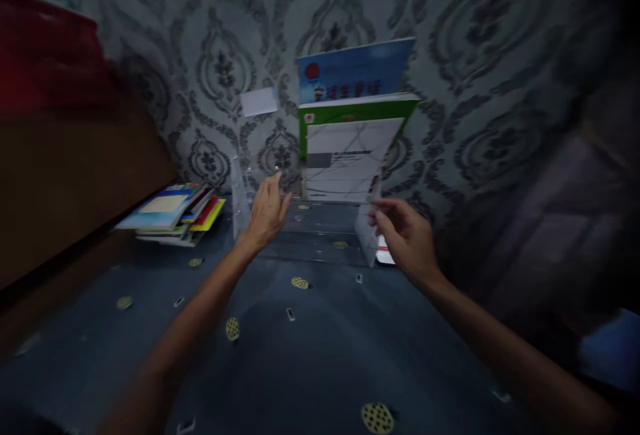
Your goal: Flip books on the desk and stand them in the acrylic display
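Observation:
A clear plastic book holder [320, 246] stands on the dark cloth against the wall. Upright in it are a book with a green and white cover [350, 155] and, behind that, a taller blue book [357, 71]. My left hand [267, 211] is over the holder's left part, fingers stretched out and nothing visible in them. At the holder's right side panel, my right hand [407, 235] has its thumb and index finger bent together on the panel's edge. The remaining fingers of that hand are curled.
A pile of books and papers [175, 211] lies to the left, beside a brown wooden panel [75, 181]. A red item [50, 55] rests above it. A white card [259, 101] is on the patterned wall. A white object [385, 251] sits by the holder's right side.

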